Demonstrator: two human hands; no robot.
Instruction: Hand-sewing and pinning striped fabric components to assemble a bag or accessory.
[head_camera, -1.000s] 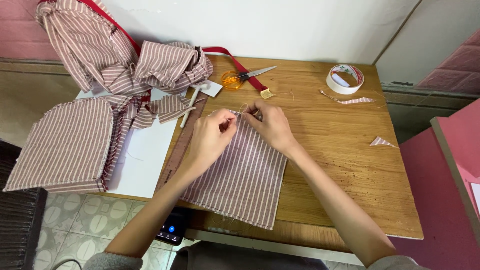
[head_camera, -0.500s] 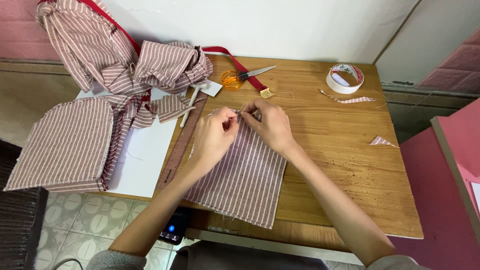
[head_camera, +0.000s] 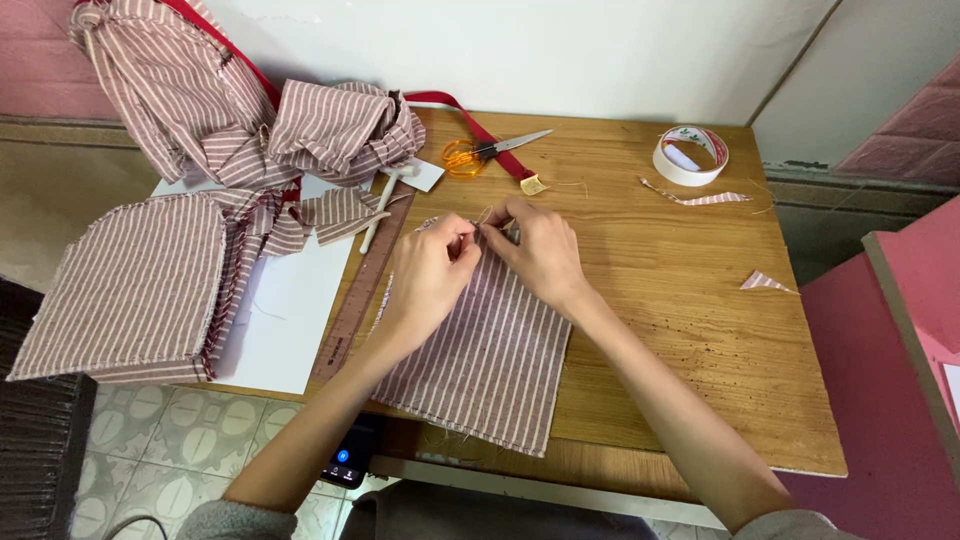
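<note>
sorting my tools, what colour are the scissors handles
Orange handles on the scissors, clearest in the head view.

A striped piece of cloth (head_camera: 485, 350) is lying flat on the wooden counter (head_camera: 680, 330). It is pink-brown with thin white lines running up and down it. Its shape is close to a rectangle, sitting a little crooked. Its bottom edge is hanging just over the front of the counter, with loose threads sticking out. Its top edge is being pinched between fingers.
</note>
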